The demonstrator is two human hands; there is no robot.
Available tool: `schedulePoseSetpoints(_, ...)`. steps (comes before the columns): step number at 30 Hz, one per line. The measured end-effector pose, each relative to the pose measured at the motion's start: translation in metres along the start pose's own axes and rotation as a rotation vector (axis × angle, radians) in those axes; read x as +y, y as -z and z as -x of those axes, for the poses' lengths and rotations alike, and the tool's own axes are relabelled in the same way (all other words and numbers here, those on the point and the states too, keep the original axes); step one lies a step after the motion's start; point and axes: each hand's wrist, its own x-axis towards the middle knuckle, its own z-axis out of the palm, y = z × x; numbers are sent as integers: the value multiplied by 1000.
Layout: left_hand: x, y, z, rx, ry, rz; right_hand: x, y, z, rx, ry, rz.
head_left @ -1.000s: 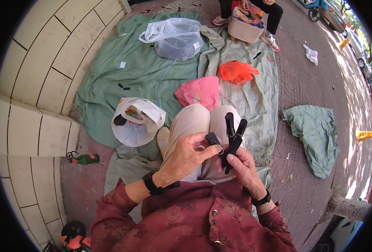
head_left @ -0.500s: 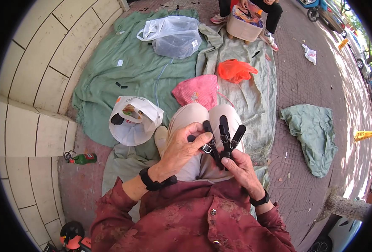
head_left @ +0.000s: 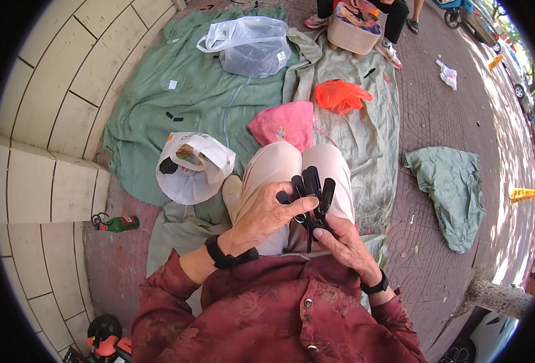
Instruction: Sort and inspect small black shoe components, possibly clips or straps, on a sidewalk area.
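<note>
Over my lap, both hands hold a bunch of black spring clips [head_left: 311, 180] with flat rounded arms and silver wire rings. My left hand [head_left: 264, 212] pinches the clips on the left side, its thumb laid across them. From the right, my right hand [head_left: 344, 241] grips their lower part between thumb and curled fingers. The rounded ends fan out upward, and one black end points down between the hands. Fingers and overlap hide how the clips sit together. A pink checked cloth bag [head_left: 285, 124] lies just beyond my knees.
A white bag [head_left: 198, 169] stands left of my leg on the green sheet [head_left: 146, 109]. Farther off lie a clear plastic bag [head_left: 255, 57] and a red plastic bag [head_left: 339, 97]. Another person sits behind a beige tub [head_left: 352, 39]. A green bottle [head_left: 122, 224] lies by the wall.
My left hand has moved slightly right, bringing its clips against those in my right hand; they now form one bunch. Another person's leg has appeared at the top right.
</note>
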Motion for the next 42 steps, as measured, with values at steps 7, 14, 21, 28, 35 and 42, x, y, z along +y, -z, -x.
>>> schedulePoseSetpoints(7,-8,3,-1,45,19,107,0,-5,2,100,-88,-145)
schedulePoseSetpoints(14,-10,1,-1,71,-33,146,6,-9,3,195,-84,-332)
schedulePoseSetpoints(21,-3,-6,3,71,11,398,10,-6,6,166,-45,-373)
schedulePoseSetpoints(28,-4,-9,-1,99,-23,343,9,-7,5,137,-106,-463)
schedulePoseSetpoints(35,-7,-3,-15,138,-46,287,7,-7,-10,276,-93,-569)
schedulePoseSetpoints(42,0,-5,-9,260,-199,-459,8,-5,-3,285,-190,-243)
